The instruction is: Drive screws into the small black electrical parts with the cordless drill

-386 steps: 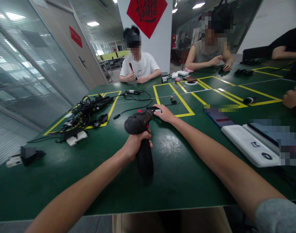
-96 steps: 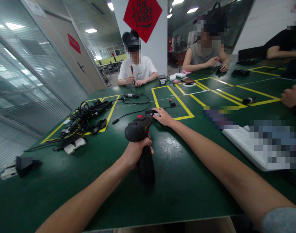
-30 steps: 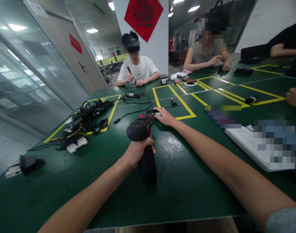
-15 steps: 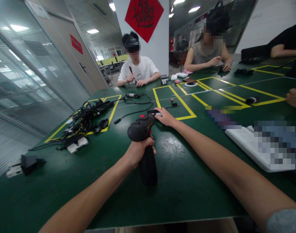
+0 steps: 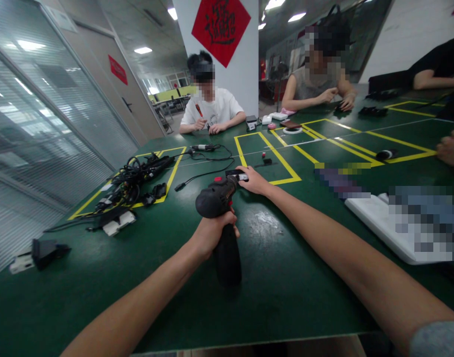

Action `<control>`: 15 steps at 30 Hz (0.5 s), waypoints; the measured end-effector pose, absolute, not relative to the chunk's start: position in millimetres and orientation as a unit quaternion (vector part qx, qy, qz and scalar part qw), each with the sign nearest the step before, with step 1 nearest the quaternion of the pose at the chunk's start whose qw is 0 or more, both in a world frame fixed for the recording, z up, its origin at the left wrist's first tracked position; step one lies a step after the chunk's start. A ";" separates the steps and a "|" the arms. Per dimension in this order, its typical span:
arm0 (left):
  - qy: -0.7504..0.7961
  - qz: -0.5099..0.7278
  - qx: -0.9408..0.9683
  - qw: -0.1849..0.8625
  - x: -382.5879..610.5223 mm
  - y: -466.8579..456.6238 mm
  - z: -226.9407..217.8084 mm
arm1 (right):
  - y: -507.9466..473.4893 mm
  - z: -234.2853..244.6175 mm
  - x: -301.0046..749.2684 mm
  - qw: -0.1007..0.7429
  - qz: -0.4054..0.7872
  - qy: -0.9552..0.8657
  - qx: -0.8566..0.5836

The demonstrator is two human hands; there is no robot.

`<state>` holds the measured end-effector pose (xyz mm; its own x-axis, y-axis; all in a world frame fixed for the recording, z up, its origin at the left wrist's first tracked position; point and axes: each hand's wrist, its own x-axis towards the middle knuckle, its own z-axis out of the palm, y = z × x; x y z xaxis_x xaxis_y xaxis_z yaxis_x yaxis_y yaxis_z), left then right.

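Left hand (image 5: 214,238): closed firmly around the handle of a black cordless drill (image 5: 217,198), which seems heavy, stiff; hold there.
Right hand (image 5: 257,181): touching its front end; grip cannot be told.

Red diamond poster (image 5: 221,57), black brush characters (image 5: 221,27), unreadable

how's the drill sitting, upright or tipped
Upright: the left hand holds the drill by its handle, which points down at the table.
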<state>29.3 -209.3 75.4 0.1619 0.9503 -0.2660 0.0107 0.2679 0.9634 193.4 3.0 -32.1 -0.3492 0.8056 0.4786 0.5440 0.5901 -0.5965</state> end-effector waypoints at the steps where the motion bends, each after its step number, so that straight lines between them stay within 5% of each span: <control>1: 0.518 0.391 0.463 0.604 29.4 -209.3 75.4 | 2.7 -31.9 193.4 0.387 0.169 -0.805 -0.417; 15: 0.514 0.391 0.460 0.610 29.3 -210.3 76.1 | 2.2 -30.7 192.6 0.389 0.163 -0.799 -0.429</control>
